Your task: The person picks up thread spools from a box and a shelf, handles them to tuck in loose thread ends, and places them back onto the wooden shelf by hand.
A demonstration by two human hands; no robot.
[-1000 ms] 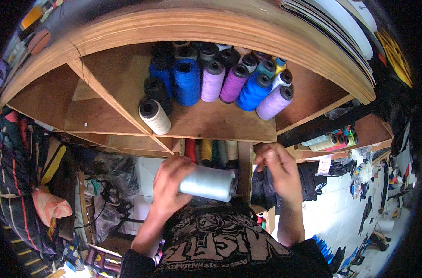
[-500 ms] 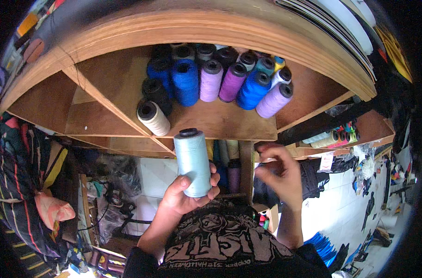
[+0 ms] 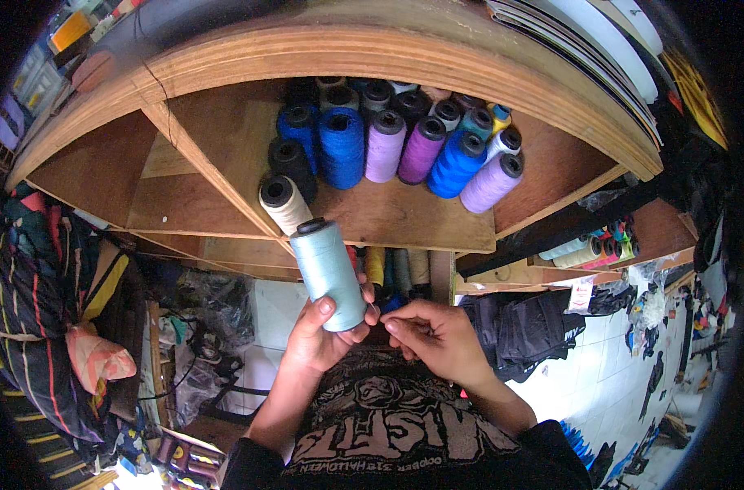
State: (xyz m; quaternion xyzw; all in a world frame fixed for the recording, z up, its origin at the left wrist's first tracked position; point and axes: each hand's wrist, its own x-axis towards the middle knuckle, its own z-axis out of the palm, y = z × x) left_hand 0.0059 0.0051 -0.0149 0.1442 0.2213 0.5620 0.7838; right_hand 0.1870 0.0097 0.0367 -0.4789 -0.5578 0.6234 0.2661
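A cone-shaped spool of pale blue thread (image 3: pixel 329 273) with a black top stands tilted in my left hand (image 3: pixel 323 331), whose fingers and thumb wrap round its lower part. Close to the right of the spool's base is my right hand (image 3: pixel 441 339), thumb and forefinger pinched together. Anything between those fingertips is too fine to make out. Just behind the spool's top, a cream thread spool (image 3: pixel 284 204) sits at the front of the wooden shelf (image 3: pixel 388 224).
Behind the cream spool stand several more, among them a blue spool (image 3: pixel 341 151) and a purple spool (image 3: pixel 421 151). Lower compartments hold further spools, including a yellow one (image 3: pixel 375 269). Dark folded cloth (image 3: pixel 527 331) lies at right; striped fabric (image 3: pixel 41 327) hangs at left.
My right hand has come down and left to the base of the pale blue spool, its fingers closing into a pinch. The spool has tilted further left in my left hand.
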